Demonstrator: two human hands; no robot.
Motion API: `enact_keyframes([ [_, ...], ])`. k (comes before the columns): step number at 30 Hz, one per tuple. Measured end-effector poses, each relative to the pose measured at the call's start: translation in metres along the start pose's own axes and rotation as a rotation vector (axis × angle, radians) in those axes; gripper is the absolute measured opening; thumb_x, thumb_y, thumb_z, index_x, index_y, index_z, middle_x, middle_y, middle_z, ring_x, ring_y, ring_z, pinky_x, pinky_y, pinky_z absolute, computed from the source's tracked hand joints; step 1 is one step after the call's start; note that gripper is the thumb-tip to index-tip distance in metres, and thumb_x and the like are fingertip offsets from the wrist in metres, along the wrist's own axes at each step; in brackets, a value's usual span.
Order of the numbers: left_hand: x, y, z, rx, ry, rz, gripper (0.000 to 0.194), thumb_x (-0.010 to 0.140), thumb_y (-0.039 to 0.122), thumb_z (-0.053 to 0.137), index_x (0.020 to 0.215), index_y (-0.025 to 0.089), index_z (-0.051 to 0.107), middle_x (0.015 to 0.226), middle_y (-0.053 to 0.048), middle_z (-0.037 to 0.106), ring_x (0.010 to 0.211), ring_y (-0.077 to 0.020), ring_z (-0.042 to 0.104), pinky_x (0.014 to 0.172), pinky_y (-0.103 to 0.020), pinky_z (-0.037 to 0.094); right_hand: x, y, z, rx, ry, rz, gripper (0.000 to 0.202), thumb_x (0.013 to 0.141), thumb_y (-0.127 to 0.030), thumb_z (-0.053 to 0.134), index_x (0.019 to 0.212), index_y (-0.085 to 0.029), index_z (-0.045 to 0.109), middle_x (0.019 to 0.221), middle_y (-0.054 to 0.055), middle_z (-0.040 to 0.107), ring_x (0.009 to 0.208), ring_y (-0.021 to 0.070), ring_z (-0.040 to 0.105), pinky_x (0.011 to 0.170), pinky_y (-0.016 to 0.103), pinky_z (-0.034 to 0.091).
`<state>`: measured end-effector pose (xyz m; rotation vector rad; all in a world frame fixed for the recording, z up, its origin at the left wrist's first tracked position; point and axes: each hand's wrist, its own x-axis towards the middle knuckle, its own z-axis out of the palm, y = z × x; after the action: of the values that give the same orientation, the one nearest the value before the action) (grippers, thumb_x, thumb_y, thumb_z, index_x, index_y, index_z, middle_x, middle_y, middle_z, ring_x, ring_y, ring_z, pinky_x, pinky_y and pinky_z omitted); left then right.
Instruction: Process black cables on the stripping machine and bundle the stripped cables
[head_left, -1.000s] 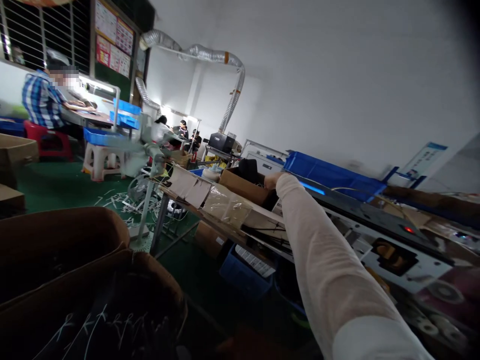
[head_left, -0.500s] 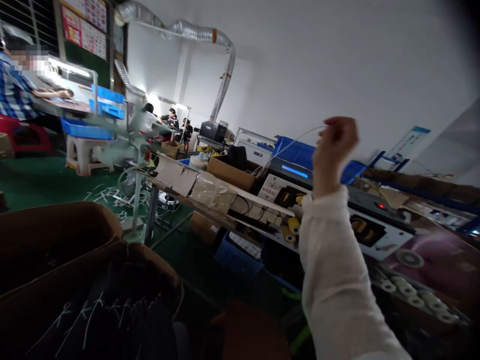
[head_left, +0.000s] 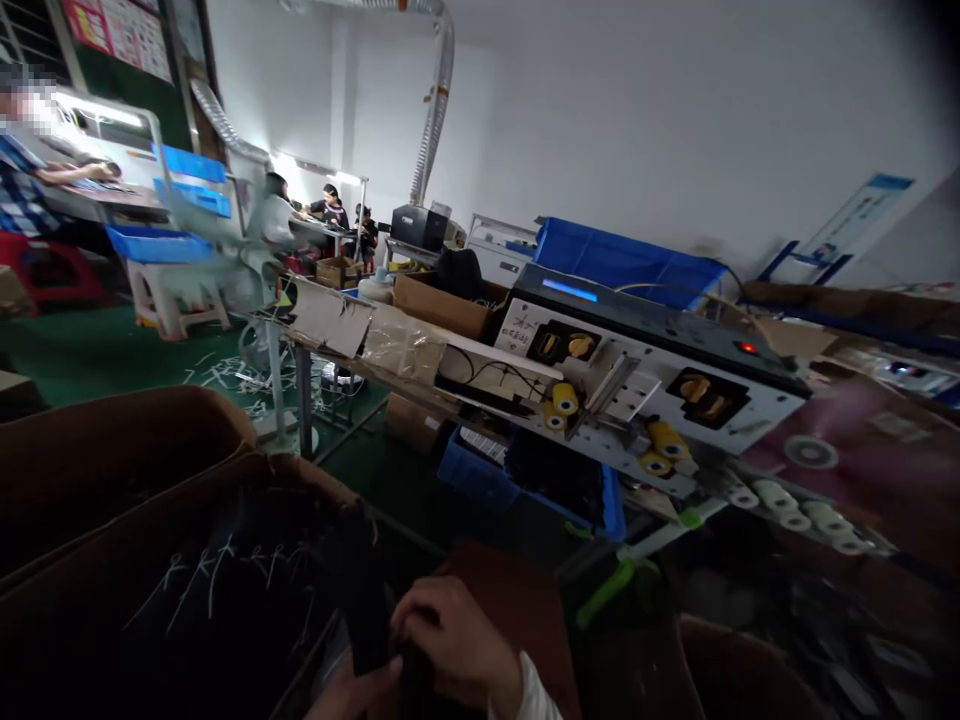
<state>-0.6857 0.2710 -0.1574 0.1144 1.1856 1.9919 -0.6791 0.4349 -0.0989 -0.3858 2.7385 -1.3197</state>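
Observation:
Low in the view, my left hand (head_left: 358, 692) is closed on a dark, soft-looking black piece (head_left: 354, 590) that stands up from it; its thumb lies across the front. My right hand (head_left: 457, 635) is right beside it, fingers curled and pressed together at the edge of the black material. Whether a thin string is between those fingers is too dark to tell. To the left is a cardboard box (head_left: 300, 470) full of black pieces (head_left: 225, 640) tied with thin white strings (head_left: 214, 570).
A white machine (head_left: 517, 330) with yellow rollers (head_left: 562, 400) stands on a bench ahead. Blue bins (head_left: 480, 470) sit beneath it. A pink fan (head_left: 810, 452) is at right, a pale green fan (head_left: 259, 255) at left. Several people work at tables further back.
My right hand, raised high with a thin string stretched from it, has come down to the black piece. My left hand has come into view. The camera has tilted slightly downward.

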Motion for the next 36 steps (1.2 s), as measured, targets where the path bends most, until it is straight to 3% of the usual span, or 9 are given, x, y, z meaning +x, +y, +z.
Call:
enact_keyframes([
  [3, 0.007, -0.022, -0.003, -0.043, -0.081, -0.040, 0.046, 0.065, 0.059, 0.071, 0.065, 0.017, 0.053, 0.037, 0.005, 0.036, 0.034, -0.0076, 0.031, 0.040, -0.022, 0.025, 0.023, -0.019, -0.046, 0.118, 0.146, -0.040, 0.036, 0.079, -0.020, 0.055, 0.114, -0.024, 0.059, 0.089, 0.000, 0.067, 0.066, 0.0108, 0.061, 0.062, 0.022, 0.048],
  [7, 0.008, -0.027, -0.009, -0.042, -0.164, -0.058, 0.048, 0.065, 0.063, 0.068, 0.065, 0.018, 0.049, 0.037, 0.005, 0.035, 0.033, -0.0078, 0.031, 0.040, -0.023, 0.022, 0.094, -0.037, -0.135, 0.150, 0.713, -0.052, 0.048, 0.082, -0.029, 0.052, 0.130, -0.022, 0.044, 0.105, 0.008, 0.062, 0.075, 0.0136, 0.062, 0.059, 0.025, 0.051],
  [11, -0.001, -0.017, -0.008, -0.106, -0.123, -0.025, 0.048, 0.067, 0.059, 0.070, 0.061, 0.019, 0.043, 0.041, 0.008, 0.028, 0.034, -0.0050, 0.024, 0.042, -0.023, 0.024, 0.155, -0.055, -0.184, 0.077, 0.773, 0.011, 0.046, 0.084, -0.028, 0.049, 0.128, -0.017, 0.043, 0.112, 0.012, 0.060, 0.078, 0.0160, 0.065, 0.057, 0.025, 0.051],
  [15, -0.006, -0.014, -0.009, -0.127, -0.059, -0.002, 0.044, 0.066, 0.052, 0.074, 0.062, 0.018, 0.047, 0.042, 0.007, 0.030, 0.036, -0.0059, 0.026, 0.043, -0.023, 0.026, 0.128, -0.065, -0.159, -0.116, 0.560, 0.016, 0.024, 0.090, -0.029, 0.040, 0.093, -0.017, 0.060, 0.079, 0.004, 0.066, 0.058, 0.0105, 0.059, 0.060, 0.022, 0.047],
  [17, -0.005, -0.015, -0.014, -0.115, 0.002, 0.001, 0.043, 0.062, 0.051, 0.078, 0.064, 0.018, 0.050, 0.043, 0.006, 0.035, 0.039, -0.0080, 0.033, 0.045, -0.023, 0.028, 0.086, -0.060, -0.131, -0.078, 0.186, -0.009, 0.022, 0.090, -0.029, 0.042, 0.083, -0.018, 0.060, 0.071, 0.001, 0.066, 0.050, 0.0073, 0.055, 0.052, 0.018, 0.043],
  [20, -0.002, -0.018, -0.022, -0.105, 0.061, 0.001, 0.046, 0.057, 0.052, 0.080, 0.062, 0.017, 0.051, 0.044, 0.003, 0.040, 0.042, -0.0100, 0.038, 0.044, -0.024, 0.029, 0.021, -0.042, -0.095, 0.089, -0.598, 0.049, 0.015, 0.085, -0.027, 0.050, 0.084, -0.017, 0.061, 0.065, -0.002, 0.063, 0.048, 0.0068, 0.055, 0.046, 0.014, 0.039],
  [22, 0.000, -0.020, -0.025, -0.108, 0.053, -0.005, 0.048, 0.058, 0.054, 0.078, 0.057, 0.017, 0.048, 0.042, 0.004, 0.038, 0.039, -0.0090, 0.035, 0.042, -0.023, 0.027, -0.008, -0.030, -0.084, 0.158, -0.788, 0.089, 0.015, 0.084, -0.026, 0.052, 0.087, -0.016, 0.062, 0.063, -0.002, 0.062, 0.050, 0.0073, 0.056, 0.047, 0.014, 0.040],
  [29, 0.006, -0.019, -0.017, -0.174, 0.018, -0.060, 0.045, 0.060, 0.054, 0.077, 0.064, 0.019, 0.048, 0.038, 0.008, 0.029, 0.033, -0.0062, 0.024, 0.039, -0.022, 0.024, -0.024, -0.022, -0.099, 0.125, -0.235, 0.078, 0.023, 0.087, -0.028, 0.053, 0.104, -0.017, 0.063, 0.064, -0.002, 0.064, 0.058, 0.0082, 0.055, 0.056, 0.018, 0.039],
  [36, -0.002, -0.013, -0.017, -0.128, 0.016, -0.018, 0.041, 0.074, 0.048, 0.068, 0.064, 0.017, 0.044, 0.043, 0.007, 0.031, 0.040, -0.0059, 0.027, 0.043, -0.021, 0.026, -0.020, 0.000, -0.083, 0.616, -0.168, 0.101, 0.035, 0.087, -0.045, 0.053, 0.102, -0.014, 0.061, 0.097, 0.011, 0.070, 0.049, 0.0073, 0.052, 0.045, 0.019, 0.036],
])
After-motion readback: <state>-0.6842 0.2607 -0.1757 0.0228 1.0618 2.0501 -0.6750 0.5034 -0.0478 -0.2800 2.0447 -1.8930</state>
